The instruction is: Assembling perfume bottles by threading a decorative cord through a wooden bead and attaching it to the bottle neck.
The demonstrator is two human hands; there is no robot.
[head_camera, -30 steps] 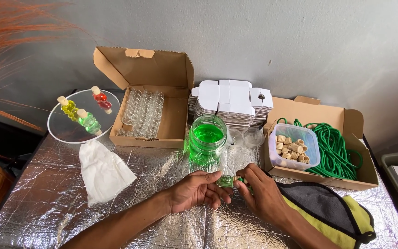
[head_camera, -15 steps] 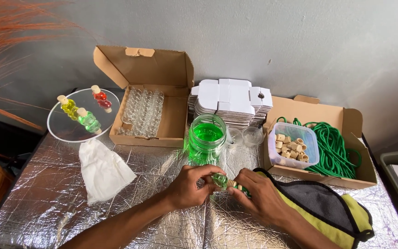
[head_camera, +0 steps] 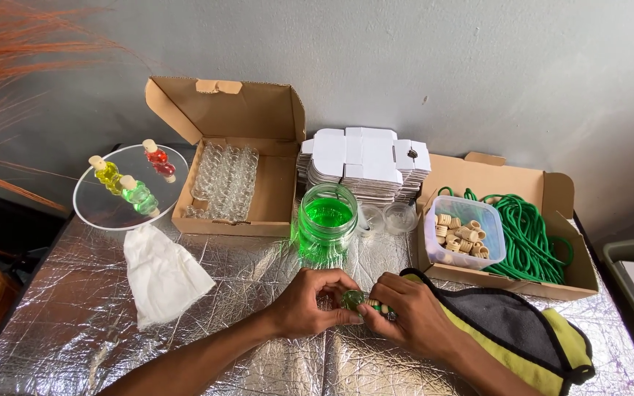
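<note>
My left hand (head_camera: pixel 311 302) and my right hand (head_camera: pixel 414 315) meet low in the middle of the foil-covered table (head_camera: pixel 75 323). Together they grip a small glass bottle of green liquid (head_camera: pixel 354 299), lying sideways between the fingers. The right fingers pinch its cork end. Just behind the hands stands an open glass jar of green liquid (head_camera: pixel 326 224).
A cardboard box of empty small bottles (head_camera: pixel 230 180) stands at the back left, a round mirror tray (head_camera: pixel 111 209) carries three filled corked bottles, and a white cloth (head_camera: pixel 163 275) lies below it. Flat white cartons (head_camera: pixel 365 161), a tub of corks (head_camera: pixel 462 233), green cord (head_camera: pixel 531 238) and a yellow-grey cloth (head_camera: pixel 515 330) are to the right.
Both hands have drawn closer together and slightly nearer to me, closing around the small green bottle. The jar and boxes have not moved.
</note>
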